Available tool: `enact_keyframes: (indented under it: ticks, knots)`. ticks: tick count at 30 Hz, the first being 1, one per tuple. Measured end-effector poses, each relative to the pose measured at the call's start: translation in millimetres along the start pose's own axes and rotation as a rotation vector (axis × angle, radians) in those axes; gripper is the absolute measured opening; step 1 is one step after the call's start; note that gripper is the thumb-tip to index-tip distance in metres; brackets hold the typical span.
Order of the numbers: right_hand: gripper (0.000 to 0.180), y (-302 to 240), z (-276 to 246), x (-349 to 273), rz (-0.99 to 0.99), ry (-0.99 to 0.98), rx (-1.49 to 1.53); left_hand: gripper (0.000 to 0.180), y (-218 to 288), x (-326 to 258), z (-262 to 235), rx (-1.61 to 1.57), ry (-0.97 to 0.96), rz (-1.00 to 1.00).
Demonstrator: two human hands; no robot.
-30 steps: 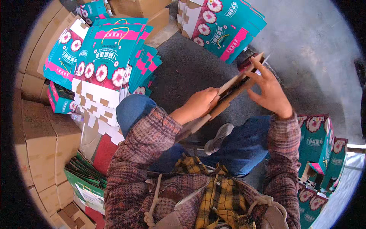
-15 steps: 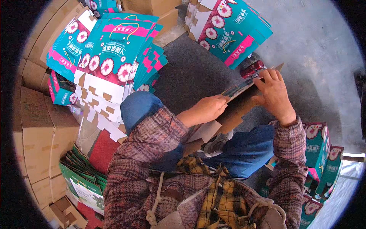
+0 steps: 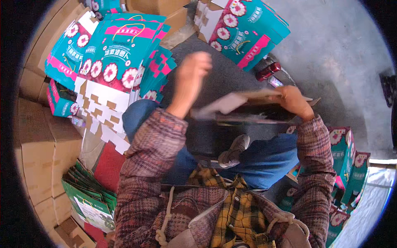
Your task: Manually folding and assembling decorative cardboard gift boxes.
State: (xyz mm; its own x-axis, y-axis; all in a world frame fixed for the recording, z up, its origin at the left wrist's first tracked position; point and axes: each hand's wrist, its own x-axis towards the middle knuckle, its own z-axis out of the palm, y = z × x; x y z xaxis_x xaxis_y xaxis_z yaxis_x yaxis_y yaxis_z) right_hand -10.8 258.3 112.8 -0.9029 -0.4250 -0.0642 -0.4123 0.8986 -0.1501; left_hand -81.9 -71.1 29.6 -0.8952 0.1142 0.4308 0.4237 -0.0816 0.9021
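Cardboard is what the right hand (image 3: 294,103) has hold of: a flat, folded, brown carton blank with a pale flap (image 3: 248,108), lying almost level above the blue-trousered knees (image 3: 264,159). Its fingers are curled over the blank's far right end, closed on the edge, knuckles up. The pale flap end points toward the person's left and nothing grips it there.

From the head camera, the only view, the left hand (image 3: 191,74) is raised clear of the blank, blurred by motion, above and to the left of the flap. It looks loosely curled and has nothing in it that I can make out; how far it is open I cannot tell through the blur.

Around the seated person: a leaning stack of teal and pink flat printed gift cartons with flower circles (image 3: 111,62) stands to the left, touching plain brown shipping boxes (image 3: 45,144). Another teal carton pile (image 3: 244,29) sits ahead on the grey concrete floor (image 3: 339,58), with a dark red tape dispenser (image 3: 269,71) just beside it. Green flat bags (image 3: 89,194) lie fanned at the lower left. More assembled teal boxes (image 3: 345,153) stand to the right, near the right elbow.
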Motion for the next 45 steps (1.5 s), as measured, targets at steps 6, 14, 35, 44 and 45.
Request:
enact_keyframes:
  ticks: [6, 14, 35, 44, 45]
  knots:
    - [0.039, 48.2, -7.9, -15.8, 0.567, 0.146, 0.667, 0.026, 5.6, -2.7, -16.6, -0.158, 0.437, -0.321]
    - [0.042, -0.3, 16.6, 12.6, 0.632, 0.212, 1.293, 0.099, 9.7, -45.4, 35.2, 0.308, -0.562, -0.212]
    - [0.039, 50.9, 96.8, 42.7, 0.529, 0.305, 0.96, 0.064, 11.6, -45.3, 51.3, 0.484, -0.321, -0.055]
    - [0.037, 101.3, 114.0, 53.3, 0.675, 0.42, 1.118, 0.068, 14.2, -52.8, 43.0, 0.731, -0.613, -0.073]
    - [0.036, 94.8, 109.5, 58.4, 0.681, 0.392, 1.115, 0.067, 15.0, -51.7, 42.0, 0.777, -0.641, -0.081]
